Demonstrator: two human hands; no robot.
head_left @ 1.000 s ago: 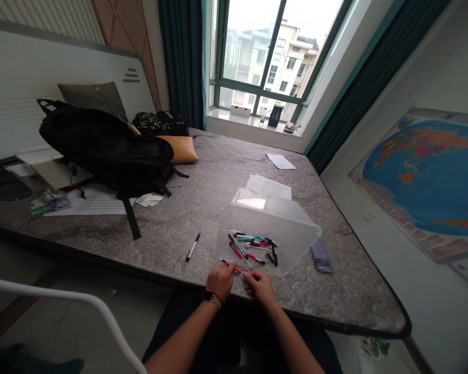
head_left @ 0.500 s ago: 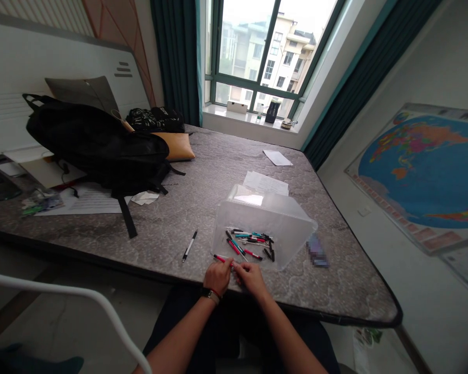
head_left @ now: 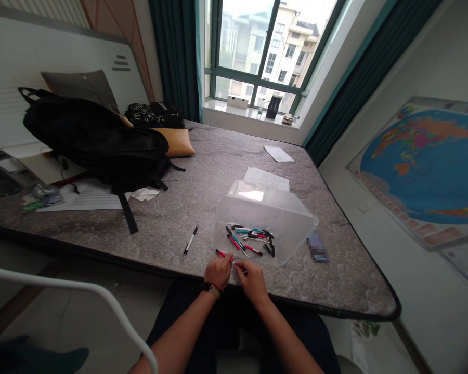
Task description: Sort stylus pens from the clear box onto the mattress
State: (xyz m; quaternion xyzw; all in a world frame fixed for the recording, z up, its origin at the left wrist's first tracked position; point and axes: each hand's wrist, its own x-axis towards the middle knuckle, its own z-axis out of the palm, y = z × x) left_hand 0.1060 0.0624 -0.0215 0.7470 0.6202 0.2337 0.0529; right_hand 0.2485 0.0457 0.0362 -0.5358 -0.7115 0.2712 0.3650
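In my left hand [head_left: 218,270], closed at the mattress's front edge, is a red pen [head_left: 221,253] with a dark end pointing up and left. My right hand [head_left: 251,278] pinches a small, thin part at the pen's lower end; its exact kind is too small to tell. The fingertips of both hands almost meet. Just beyond them a clear plastic box [head_left: 292,234] lies on its side, its opening facing me. Several red, teal, black and white pens and pen parts [head_left: 253,235] lie inside. A black-and-white pen [head_left: 191,241] rests left of the box.
On the left of the mattress [head_left: 214,150] lie a black backpack [head_left: 97,140], a tan pouch [head_left: 179,143] and papers [head_left: 88,197]. More sheets [head_left: 267,178] lie behind the box. A blurred-out flat object [head_left: 317,246] is to its right. A white curved bar [head_left: 81,285] crosses the lower left.
My right hand has drawn slightly away from my left at the pen's end, and a thin part now shows between the fingertips. The view has shifted slightly; the box and loose pens stay put.
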